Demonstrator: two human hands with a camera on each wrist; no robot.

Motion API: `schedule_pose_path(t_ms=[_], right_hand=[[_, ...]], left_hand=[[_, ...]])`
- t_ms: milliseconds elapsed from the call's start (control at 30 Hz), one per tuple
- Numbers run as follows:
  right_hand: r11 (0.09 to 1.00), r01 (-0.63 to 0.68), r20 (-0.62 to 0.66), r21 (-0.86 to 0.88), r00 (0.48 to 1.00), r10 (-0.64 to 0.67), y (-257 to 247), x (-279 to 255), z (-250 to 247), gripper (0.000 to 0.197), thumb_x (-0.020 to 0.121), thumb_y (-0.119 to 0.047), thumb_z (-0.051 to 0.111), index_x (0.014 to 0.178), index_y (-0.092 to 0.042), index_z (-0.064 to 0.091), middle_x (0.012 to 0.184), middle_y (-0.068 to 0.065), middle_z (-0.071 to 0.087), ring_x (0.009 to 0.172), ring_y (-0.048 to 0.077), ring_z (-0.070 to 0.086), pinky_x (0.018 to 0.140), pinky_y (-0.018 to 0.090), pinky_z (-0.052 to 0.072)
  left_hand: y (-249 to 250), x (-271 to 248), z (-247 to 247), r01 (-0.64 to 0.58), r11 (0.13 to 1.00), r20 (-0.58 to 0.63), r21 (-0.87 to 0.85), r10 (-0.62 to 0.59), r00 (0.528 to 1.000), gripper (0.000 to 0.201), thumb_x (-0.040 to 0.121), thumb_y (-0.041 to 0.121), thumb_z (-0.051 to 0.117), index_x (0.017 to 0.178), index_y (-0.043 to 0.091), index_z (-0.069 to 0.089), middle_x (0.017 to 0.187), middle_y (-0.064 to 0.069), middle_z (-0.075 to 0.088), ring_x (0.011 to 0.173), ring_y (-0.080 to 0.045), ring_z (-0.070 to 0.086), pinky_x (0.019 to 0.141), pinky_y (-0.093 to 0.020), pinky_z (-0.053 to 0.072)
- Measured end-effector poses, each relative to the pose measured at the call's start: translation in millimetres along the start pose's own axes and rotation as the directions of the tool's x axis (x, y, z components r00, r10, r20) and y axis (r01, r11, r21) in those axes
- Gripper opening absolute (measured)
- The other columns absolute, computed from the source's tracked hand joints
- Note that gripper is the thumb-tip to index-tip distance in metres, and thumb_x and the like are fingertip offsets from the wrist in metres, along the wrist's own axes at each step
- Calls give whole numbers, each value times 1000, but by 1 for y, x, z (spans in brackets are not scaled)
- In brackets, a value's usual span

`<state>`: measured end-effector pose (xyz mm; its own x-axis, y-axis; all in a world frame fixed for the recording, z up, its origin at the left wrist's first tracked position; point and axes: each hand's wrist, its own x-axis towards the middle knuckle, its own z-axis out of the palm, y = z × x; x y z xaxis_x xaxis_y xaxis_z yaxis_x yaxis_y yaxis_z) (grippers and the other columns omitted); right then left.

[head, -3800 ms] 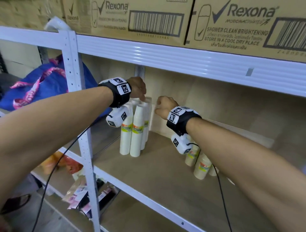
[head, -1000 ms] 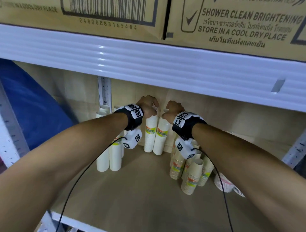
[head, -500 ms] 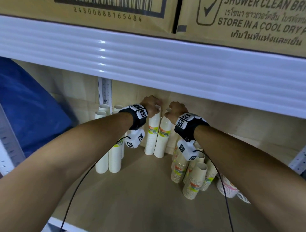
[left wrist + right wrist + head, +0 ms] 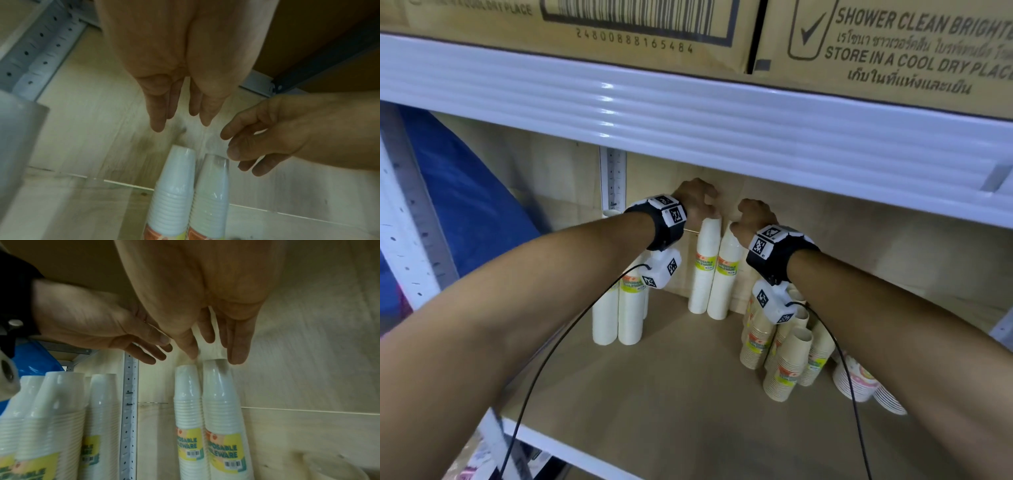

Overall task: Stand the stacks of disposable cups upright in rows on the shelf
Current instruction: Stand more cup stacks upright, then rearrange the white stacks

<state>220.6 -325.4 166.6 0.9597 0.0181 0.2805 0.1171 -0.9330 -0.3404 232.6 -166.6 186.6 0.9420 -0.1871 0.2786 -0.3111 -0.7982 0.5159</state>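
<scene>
Bright glare on the white shelf beam [image 4: 688, 113], dim blurry wrist views, wide-angle edge bending

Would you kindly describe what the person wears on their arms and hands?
Bare forearms, no sleeves or gloves. Each wrist carries a black band topped with white tiles printed with black square markers, and a white camera block beneath. A thin black cable trails from each block.

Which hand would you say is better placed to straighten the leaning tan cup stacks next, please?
Probably the right hand. It hovers open over the two white stacks at the back wall, and the leaning tan stacks sit directly below its wrist. The left hand, also open, would have to cross over.
</scene>
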Motion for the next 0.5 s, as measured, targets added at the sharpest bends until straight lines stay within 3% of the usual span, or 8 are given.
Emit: schedule_pose_path(t_ms=[167,300,500], right_hand=[[998,63,-18,21,998,-63,-23,-10,-3,43,92,-29,57,130,-11,49,137,13,46,123,33,49,100,38,43],[988,145,0,55,989,-146,-50,-22,2,37,88,-28,56,122,-14,53,132,10,52,116,31,54,94,34,47],[974,219,24,63,975,-221,-94,-35,15,37,89,-25,58,123,-11,56,129,14,54,114,34,56,90,34,47]], left_hand=[[-3,-19,-34,24,1000,-62,16,-23,998,41,93,26,62,133,21,56,146,-4,43,135,-22,42,109,-34,38],[-15,-38,-61,73,996,-116,57,-67,991,38,92,31,64,129,26,58,142,-2,46,131,-22,45,108,-36,40],[-42,-68,-90,143,979,-153,143,-120,981,31,90,31,66,120,20,63,132,-8,55,121,-25,53,100,-35,46]])
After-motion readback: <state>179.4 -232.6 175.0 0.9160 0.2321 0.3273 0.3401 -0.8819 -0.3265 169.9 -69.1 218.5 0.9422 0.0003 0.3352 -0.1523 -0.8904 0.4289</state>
